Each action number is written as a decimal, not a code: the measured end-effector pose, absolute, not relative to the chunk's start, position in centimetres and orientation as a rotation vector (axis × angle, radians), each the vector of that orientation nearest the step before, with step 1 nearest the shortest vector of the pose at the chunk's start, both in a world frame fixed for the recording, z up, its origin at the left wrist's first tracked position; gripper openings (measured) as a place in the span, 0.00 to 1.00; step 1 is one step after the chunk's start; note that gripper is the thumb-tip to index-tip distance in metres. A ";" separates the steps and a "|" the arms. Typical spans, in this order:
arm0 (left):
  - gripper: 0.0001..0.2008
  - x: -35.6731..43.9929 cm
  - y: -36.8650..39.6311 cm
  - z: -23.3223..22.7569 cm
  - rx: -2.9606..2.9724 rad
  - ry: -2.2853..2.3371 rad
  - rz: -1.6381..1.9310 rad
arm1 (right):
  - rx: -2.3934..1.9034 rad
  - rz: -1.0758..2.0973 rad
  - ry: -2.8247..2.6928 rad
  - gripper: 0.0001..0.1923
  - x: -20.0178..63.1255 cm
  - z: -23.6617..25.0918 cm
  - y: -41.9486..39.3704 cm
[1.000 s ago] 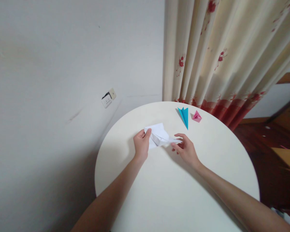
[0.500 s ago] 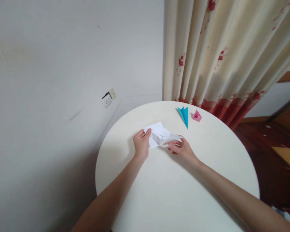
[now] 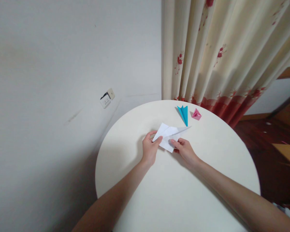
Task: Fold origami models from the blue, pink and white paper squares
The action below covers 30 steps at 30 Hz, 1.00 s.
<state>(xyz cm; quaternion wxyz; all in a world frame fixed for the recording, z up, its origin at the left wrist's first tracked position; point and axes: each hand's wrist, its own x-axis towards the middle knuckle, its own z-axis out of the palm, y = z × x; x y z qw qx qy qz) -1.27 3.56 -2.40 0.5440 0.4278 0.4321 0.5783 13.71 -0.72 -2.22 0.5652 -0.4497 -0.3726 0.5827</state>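
Observation:
A white folded paper plane sits just above the round cream table, its nose pointing right toward the far edge. My left hand pinches its left rear corner between thumb and fingers. My right hand grips the near lower edge of the same paper. A blue paper plane and a small pink folded paper shape lie on the table beyond, close to the far rim.
A grey wall with a socket stands to the left. A cream curtain with red flowers hangs behind the table. Dark wooden floor and a wooden piece lie to the right.
Both hands have turned and lifted the white paper; it now shows as a plane shape with its nose to the right. My left hand shifted right, my right hand moved in under the paper's near edge.

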 end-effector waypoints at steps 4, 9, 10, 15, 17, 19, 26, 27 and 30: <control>0.29 -1.0 3.1 -2.3 0.976 0.981 1.265 | -1.106 1.279 -0.903 0.24 14.3 -2.5 -0.2; 0.29 -0.8 2.9 -1.9 0.905 0.967 1.234 | -1.119 1.258 -0.989 0.28 15.2 -2.4 0.1; 0.28 -0.9 2.9 -1.8 0.894 0.960 1.235 | -1.130 1.250 -1.010 0.28 15.3 -2.5 0.1; 0.28 -1.0 3.0 -1.9 0.874 0.924 1.232 | -1.101 1.236 -1.017 0.24 15.7 -3.0 0.4; 0.29 -1.0 3.0 -1.9 0.883 0.915 1.224 | -1.093 1.229 -1.008 0.24 15.8 -3.2 0.5; 0.29 -1.0 3.0 -2.0 0.896 0.914 1.214 | -1.119 1.207 -1.013 0.24 15.8 -3.2 0.5; 0.36 -0.7 2.7 -1.9 0.940 0.913 1.173 | -1.194 1.087 -1.051 0.25 16.0 -2.8 0.6; 0.38 -0.7 2.6 -1.9 0.947 0.905 1.164 | -1.198 1.062 -1.068 0.24 16.1 -2.7 0.7; 0.44 -0.6 2.5 -1.9 0.968 0.881 1.097 | -1.217 0.980 -1.148 0.22 16.2 -2.6 0.7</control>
